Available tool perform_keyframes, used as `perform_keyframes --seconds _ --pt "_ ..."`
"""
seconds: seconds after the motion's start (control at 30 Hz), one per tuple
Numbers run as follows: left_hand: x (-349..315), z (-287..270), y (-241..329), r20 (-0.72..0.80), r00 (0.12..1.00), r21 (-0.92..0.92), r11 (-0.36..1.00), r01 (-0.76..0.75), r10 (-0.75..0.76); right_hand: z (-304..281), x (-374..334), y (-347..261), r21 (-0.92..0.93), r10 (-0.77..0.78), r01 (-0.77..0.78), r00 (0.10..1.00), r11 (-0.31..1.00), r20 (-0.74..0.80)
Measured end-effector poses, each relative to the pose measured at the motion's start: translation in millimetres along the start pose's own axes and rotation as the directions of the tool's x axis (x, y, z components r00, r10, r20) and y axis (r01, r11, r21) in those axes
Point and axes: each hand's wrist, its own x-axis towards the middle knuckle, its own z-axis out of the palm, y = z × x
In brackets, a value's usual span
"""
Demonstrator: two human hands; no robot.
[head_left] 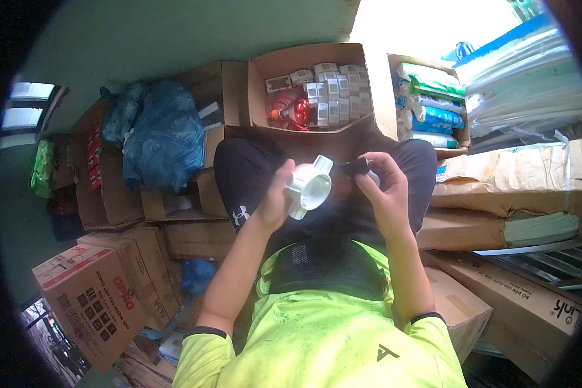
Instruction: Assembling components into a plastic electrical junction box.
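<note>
Far in the middle, an open cardboard box (304, 58) holds rows of small white blocks (333, 94) and a red bulb (299, 112) at its left side. To its right, blue, green and white packets (438, 118) lie stacked in another box. Far right is a pile of clear plastic sheeting (517, 81). On the left sits a bulky blue plastic bag (165, 132); near left, a printed carton (87, 310); near right, a long carton (507, 301).

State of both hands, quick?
Left hand: holding white fitting.
Right hand: fingertips pinching small dark piece; exact kind unclear.
</note>
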Motion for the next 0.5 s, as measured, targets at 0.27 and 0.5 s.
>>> perform_keyframes --seconds 0.27,0.5 --pt "-2 14 4 -0.120 0.976 -0.113 0.974 -0.196 0.182 20 -14 -3 -0.203 -0.179 0.180 0.984 0.962 0.026" --pt "-5 22 -8 -0.248 0.833 0.225 0.865 -0.448 0.495 44 -18 -9 -0.435 -0.455 0.498 0.866 0.750 0.208"
